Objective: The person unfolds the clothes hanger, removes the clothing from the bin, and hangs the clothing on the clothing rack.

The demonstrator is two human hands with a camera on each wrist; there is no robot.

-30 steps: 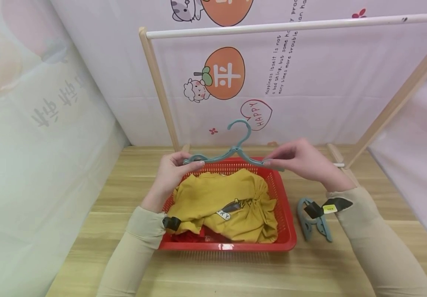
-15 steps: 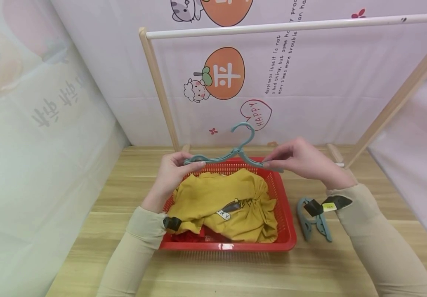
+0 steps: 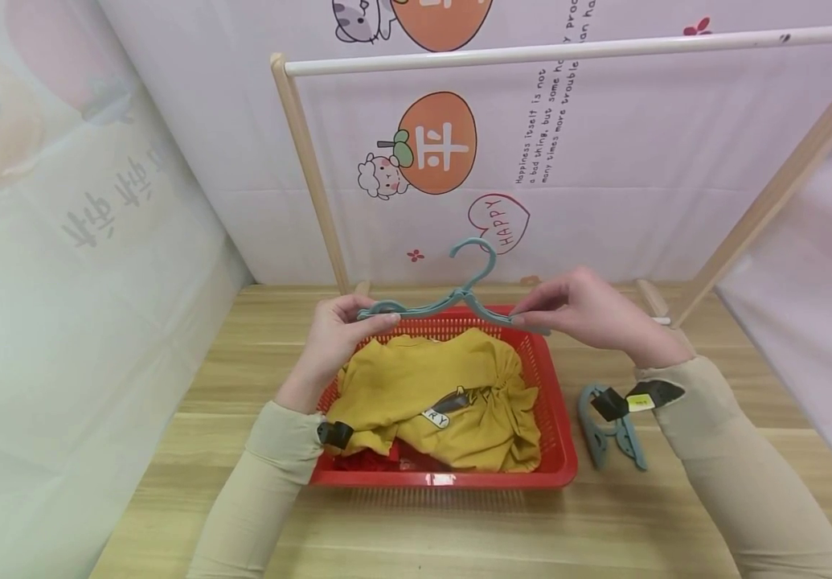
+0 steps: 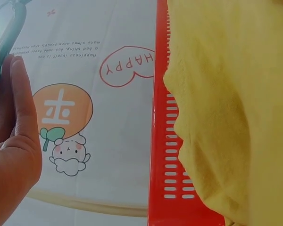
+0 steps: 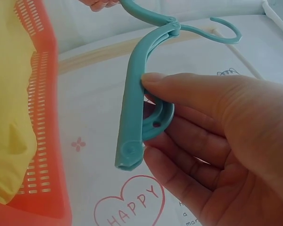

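Observation:
A blue-green folding clothes hanger is spread out above the far rim of a red basket, its hook pointing up. My left hand pinches the hanger's left arm between thumb and fingers. On the other side, my right hand pinches the right arm; the right wrist view shows the thumb on the hanger arm and the fingers behind it. Yellow clothing with a printed patch fills the basket, with some red cloth under it. A second hanger, folded, lies right of the basket.
Behind the basket stands a rack with a white rail and wooden legs. The basket rests on a wood-grain table. Printed white cloth covers the walls around it.
The hanger's hook has tipped slightly right and down since a second ago. Both hands keep their hold nearly in place, and the basket and clothes have not moved.

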